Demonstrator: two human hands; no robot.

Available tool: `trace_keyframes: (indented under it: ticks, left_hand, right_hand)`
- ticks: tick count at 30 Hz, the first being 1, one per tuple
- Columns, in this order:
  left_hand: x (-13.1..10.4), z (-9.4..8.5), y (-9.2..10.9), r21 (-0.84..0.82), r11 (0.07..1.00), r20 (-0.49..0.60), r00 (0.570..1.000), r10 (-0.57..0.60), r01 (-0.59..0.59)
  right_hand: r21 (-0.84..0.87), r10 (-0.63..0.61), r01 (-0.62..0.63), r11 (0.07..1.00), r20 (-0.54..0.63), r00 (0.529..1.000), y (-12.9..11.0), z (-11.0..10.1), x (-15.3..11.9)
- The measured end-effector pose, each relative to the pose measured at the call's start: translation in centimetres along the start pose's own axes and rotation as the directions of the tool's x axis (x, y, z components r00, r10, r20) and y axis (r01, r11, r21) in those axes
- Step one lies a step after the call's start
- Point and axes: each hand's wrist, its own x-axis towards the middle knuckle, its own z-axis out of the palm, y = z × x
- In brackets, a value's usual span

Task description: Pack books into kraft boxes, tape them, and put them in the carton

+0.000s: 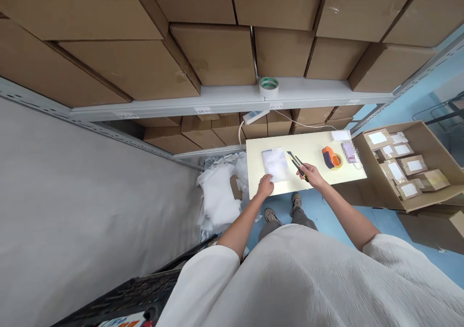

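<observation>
My right hand (311, 174) is closed around a black and yellow utility knife (297, 165), which points up and to the left over the pale table (308, 147). Left of the knife lies a flat white plastic packet (275, 164) with a bluish top edge. At the packet's lower left corner rests my left hand (266, 185), its fingers curled at the edge; whether they pinch the packet or only press on it I cannot tell. An orange and dark blue tape dispenser (330, 157) stands to the right of my right hand.
A purple, blurred phone-like thing (349, 151) and a white paper pad (340, 135) lie at the table's right end. An open carton (393, 199) with several small labelled boxes stands beyond. White bags (219, 194) pile up on the left. A tape roll (268, 87) sits on the shelf.
</observation>
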Motion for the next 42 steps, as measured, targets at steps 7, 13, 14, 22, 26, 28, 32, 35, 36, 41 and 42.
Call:
trace_keyframes:
  ticks: [7, 13, 14, 22, 26, 28, 32, 35, 36, 41, 42]
  left_hand:
    - [2.6, 1.1, 3.3, 0.027, 0.999, 0.021, 1.0, 0.017, -0.017]
    - [5.0, 0.8, 5.1, 0.05, 0.996, 0.02, 0.997, -0.069, 0.068]
    - [5.4, 0.9, 5.3, 0.052, 0.995, 0.015, 0.997, -0.082, 0.081]
    - [7.4, 2.2, 7.8, 0.076, 0.979, -0.017, 0.982, -0.186, 0.187]
    - [8.0, 2.7, 8.9, 0.076, 0.975, -0.03, 0.978, -0.206, 0.208]
    - [8.2, 2.9, 9.2, 0.075, 0.974, -0.043, 0.977, -0.209, 0.212]
    - [8.4, 3.1, 9.6, 0.062, 0.972, -0.077, 0.972, -0.222, 0.227]
    - [8.2, 3.2, 9.8, 0.042, 0.969, -0.099, 0.966, -0.24, 0.245]
    - [8.1, 3.1, 9.9, 0.034, 0.968, -0.108, 0.963, -0.246, 0.25]
    - [7.5, 2.7, 9.8, 0.014, 0.963, -0.126, 0.956, -0.265, 0.268]
    - [7.3, 2.6, 9.7, 0.014, 0.962, -0.128, 0.955, -0.269, 0.273]
  right_hand:
    - [-0.033, -0.055, 0.059, 0.998, 0.121, 0.991, -3.7, -5.3, 0.9]
    - [-0.049, -0.074, 0.084, 0.995, 0.171, 0.983, -6.3, -9.6, 3.8]
    - [-0.063, -0.083, 0.094, 0.994, 0.15, 0.985, -6.7, -10.2, 4.4]
    - [-0.293, -0.362, 0.351, 0.89, 0.018, 0.932, -12.7, -15.9, 11.3]
    - [-0.528, -0.574, 0.505, 0.683, 0.039, 0.818, -16.6, -19.0, 16.3]
    - [-0.649, -0.638, 0.524, 0.551, 0.077, 0.766, -18.2, -20.3, 18.9]
    - [-0.797, -0.651, 0.467, 0.383, 0.125, 0.749, -19.7, -22.3, 23.3]
    - [-0.826, -0.664, 0.449, 0.341, 0.126, 0.737, -19.7, -23.0, 25.7]
    - [-0.83, -0.667, 0.449, 0.33, 0.131, 0.733, -19.5, -23.2, 26.3]
    - [-0.854, -0.667, 0.446, 0.268, 0.169, 0.725, -18.8, -23.5, 27.9]
    - [-0.859, -0.668, 0.443, 0.255, 0.175, 0.724, -18.8, -23.5, 27.9]
